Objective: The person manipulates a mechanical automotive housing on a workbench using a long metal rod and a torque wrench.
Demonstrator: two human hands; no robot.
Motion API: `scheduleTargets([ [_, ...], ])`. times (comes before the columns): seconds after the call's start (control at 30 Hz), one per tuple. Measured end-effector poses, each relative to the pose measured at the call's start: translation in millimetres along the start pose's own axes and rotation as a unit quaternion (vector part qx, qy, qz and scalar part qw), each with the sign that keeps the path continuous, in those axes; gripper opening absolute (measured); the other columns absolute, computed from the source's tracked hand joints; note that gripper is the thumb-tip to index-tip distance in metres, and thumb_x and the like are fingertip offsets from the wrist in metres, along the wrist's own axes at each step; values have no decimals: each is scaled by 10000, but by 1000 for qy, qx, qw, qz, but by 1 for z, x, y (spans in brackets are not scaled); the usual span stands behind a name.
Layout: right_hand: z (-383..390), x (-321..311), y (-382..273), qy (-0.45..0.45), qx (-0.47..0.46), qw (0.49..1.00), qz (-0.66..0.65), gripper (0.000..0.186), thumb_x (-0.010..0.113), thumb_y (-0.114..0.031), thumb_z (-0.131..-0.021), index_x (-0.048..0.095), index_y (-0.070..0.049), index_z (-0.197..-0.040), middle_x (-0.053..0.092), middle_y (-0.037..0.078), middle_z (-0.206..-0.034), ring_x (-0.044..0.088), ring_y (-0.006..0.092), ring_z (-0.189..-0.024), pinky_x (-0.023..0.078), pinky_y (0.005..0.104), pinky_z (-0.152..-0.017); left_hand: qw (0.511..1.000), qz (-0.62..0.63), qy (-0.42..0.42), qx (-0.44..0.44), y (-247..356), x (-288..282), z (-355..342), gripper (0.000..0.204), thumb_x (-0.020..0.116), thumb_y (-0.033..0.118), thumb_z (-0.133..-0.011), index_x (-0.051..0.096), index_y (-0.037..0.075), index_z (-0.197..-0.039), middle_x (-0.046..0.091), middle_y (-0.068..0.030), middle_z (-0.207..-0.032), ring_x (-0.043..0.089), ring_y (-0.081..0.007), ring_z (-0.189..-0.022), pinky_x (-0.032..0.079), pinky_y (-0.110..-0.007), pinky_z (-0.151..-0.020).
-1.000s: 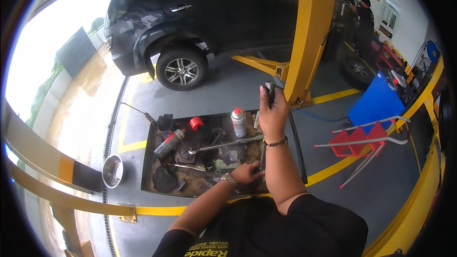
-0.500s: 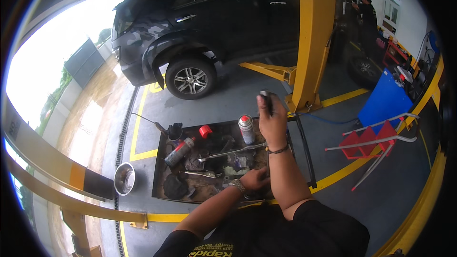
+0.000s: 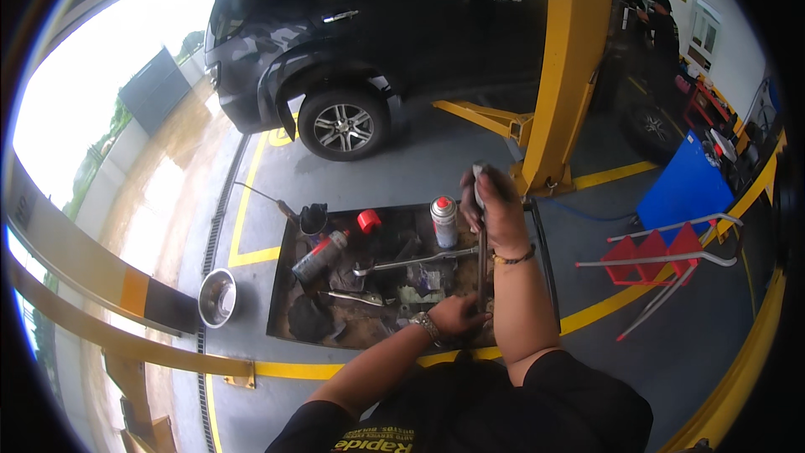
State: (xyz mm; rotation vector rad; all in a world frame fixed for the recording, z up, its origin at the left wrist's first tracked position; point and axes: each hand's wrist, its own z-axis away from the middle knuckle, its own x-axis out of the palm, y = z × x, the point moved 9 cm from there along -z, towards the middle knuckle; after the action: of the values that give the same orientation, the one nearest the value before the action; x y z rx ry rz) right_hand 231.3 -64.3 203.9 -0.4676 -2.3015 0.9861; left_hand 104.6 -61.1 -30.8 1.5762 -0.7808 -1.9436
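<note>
Turned the right hand since the earlier frame, baring more of a long, thin, dark metal rod; gripping its far end right-handed and its near end with the left hand, above the right side of a black-rimmed rectangular tray.

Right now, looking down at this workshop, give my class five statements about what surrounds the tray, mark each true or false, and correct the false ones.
1. A shiny round metal bowl sits outside the black-rimmed tray, to its left. True.
2. The bare right hand is empty. False: the right hand is closed around a grey object.
3. A pale spray can with a red top stands upright in the tray. True.
4. The black-tyred wheel with silver spokes lies in the tray. False: the wheel is mounted on the dark vehicle.
5. A red stepped frame with grey tubular rails is right of the tray. True.
</note>
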Motion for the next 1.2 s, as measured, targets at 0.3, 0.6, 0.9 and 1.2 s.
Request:
scheduleTargets([
  [0.3, -11, 9, 3, -217, 34, 949, -224, 530, 554, -427, -1018, 555, 32, -1284, 528, 15, -542, 454, 102, -386, 380, 272, -442, 999, 44, 10, 25, 2, 3, -3, 368, 678, 412, -921, 646, 107, -1124, 714, -178, -813, 696, -397, -770, 559, -460, -706],
  [0.6, -13, 15, -11, -140, 49, 980, -131, 446, 572, -471, -1005, 525, -29, -969, 369, -39, -504, 285, 54, -363, 251, 230, -379, 997, 59, -14, -50, 11, -17, 8, 386, 655, 460, -910, 634, 112, -1077, 713, -199, -875, 688, -403, -863, 544, -495, -775],
  [0.9, -6, -12, -27, 77, 10, 990, 116, 371, 592, -410, -1016, 578, -40, -995, 465, -43, -578, 366, 28, -429, 295, 202, -414, 997, 55, 10, -47, -22, -10, -11, 543, 762, 523, -795, 658, 65, -1067, 715, -201, -921, 696, -389, -888, 551, -447, -781],
  [1.2, -6, -25, -28, -97, 16, 990, -101, 522, 440, -513, -1041, 558, -10, -1118, 524, 45, -664, 434, 89, -449, 340, 217, -413, 985, -40, -149, -70, -23, 9, -22, 704, 867, 524, -623, 691, 64, -1126, 722, -177, -1086, 689, -350, -1022, 535, -443, -915],
])
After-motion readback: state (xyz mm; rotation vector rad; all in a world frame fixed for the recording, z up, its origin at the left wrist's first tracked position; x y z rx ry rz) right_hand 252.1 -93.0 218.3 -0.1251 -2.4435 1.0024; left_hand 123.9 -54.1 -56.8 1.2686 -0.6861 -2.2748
